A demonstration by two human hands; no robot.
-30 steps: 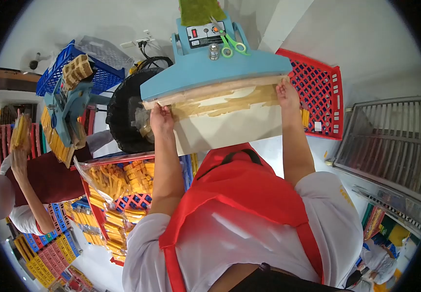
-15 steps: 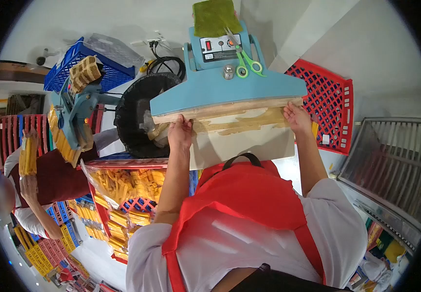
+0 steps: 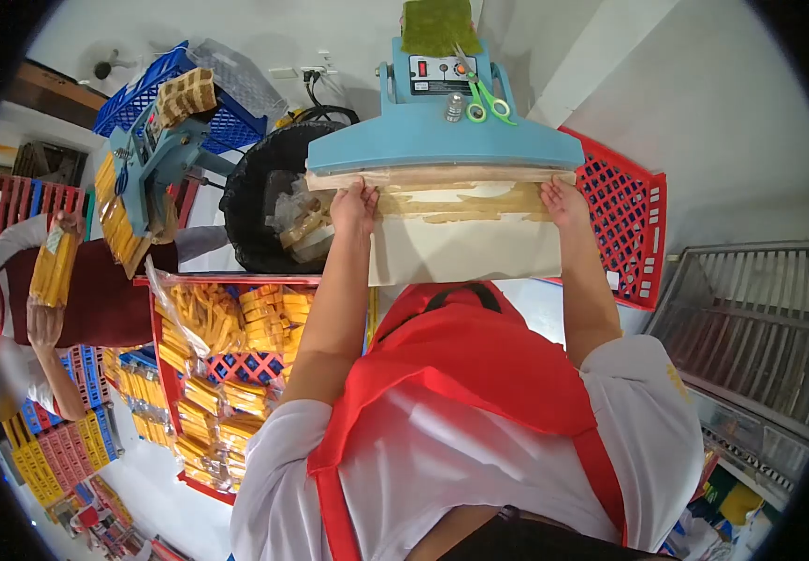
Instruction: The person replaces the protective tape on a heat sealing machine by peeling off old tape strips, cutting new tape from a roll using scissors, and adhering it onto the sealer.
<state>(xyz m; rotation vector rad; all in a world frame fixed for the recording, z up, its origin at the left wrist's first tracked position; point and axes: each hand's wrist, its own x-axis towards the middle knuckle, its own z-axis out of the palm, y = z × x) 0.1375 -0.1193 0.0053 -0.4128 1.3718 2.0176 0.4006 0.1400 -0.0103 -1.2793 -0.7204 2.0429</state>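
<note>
A blue impulse sealer point(image 3: 442, 140) stands in front of me. Along its jaw runs a long beige strip point(image 3: 465, 175). My left hand point(image 3: 355, 208) pinches the strip near its left end, and my right hand point(image 3: 563, 203) pinches it near the right end. Below lies the sealer's cream work plate point(image 3: 465, 248), with torn, glossy brown tape patches point(image 3: 479, 203) on it. Green-handled scissors point(image 3: 486, 101) and a small metal-coloured cylinder point(image 3: 454, 107) rest on top of the sealer, and a green cloth point(image 3: 437, 28) drapes over its back.
A black-lined bin point(image 3: 264, 187) holding plastic scraps stands left, beside a second sealer point(image 3: 157, 168). A red crate point(image 3: 166, 374) holds yellow packs point(image 3: 236, 402). Another red crate point(image 3: 643, 234) is at right, near a metal rack point(image 3: 751, 318). A co-worker point(image 3: 96, 290) holds a yellow pack.
The view has shifted, so the sealer sits a little higher and further right. Both hands remain at the strip, which looks straighter. At left, the co-worker has shifted slightly, still holding a yellow pack.
</note>
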